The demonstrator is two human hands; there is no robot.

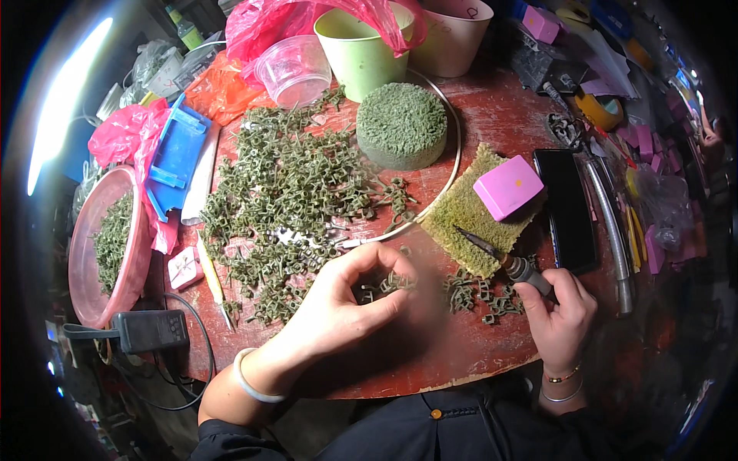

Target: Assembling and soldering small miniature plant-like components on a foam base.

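Observation:
My left hand (338,300) hovers over the near edge of a pile of small green ring-shaped pieces (296,173). Its thumb and forefinger curve apart, with no held thing visible between them. My right hand (561,315) grips a tool with a thick grey handle (529,274) and a dark, tapering tip. The tip lies over a rough yellow-green pad (461,223), which also carries a pink block (509,188). More green pieces (480,296) lie between my hands. A blurred patch beside my left fingertips hides part of the table.
Behind the pile stand a round green textured block (402,127), a light green bucket (361,50) and a clear tub (294,73). A pink basin (108,253) and a black power bank (150,330) are at left. To the right lies a black phone (565,207). A white cable (457,146) curves across the red table.

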